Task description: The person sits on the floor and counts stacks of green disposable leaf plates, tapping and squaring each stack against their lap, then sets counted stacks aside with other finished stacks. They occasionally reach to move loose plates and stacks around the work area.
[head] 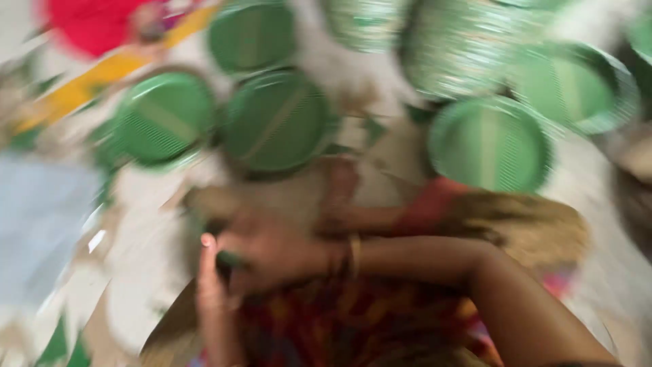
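The whole view is smeared by motion. My right hand point(272, 250), with a bangle at the wrist, reaches across from the lower right, its fingers curled around a small green piece point(229, 257). My left hand point(212, 278) rises from the bottom edge right beside it, one finger pointing up and touching the same spot. Whether the left hand grips anything is too blurred to tell. Just beyond the hands lie round green plates, the closest being the middle green plate point(275, 122) and the left green plate point(163, 117).
More green plates spread over the pale floor: one at the right point(489, 144), one at the far right point(577, 85), one at the top point(251, 34). A red round thing point(92, 24) and a yellow strip point(95, 78) lie at the upper left. Patterned cloth point(339, 319) covers my lap.
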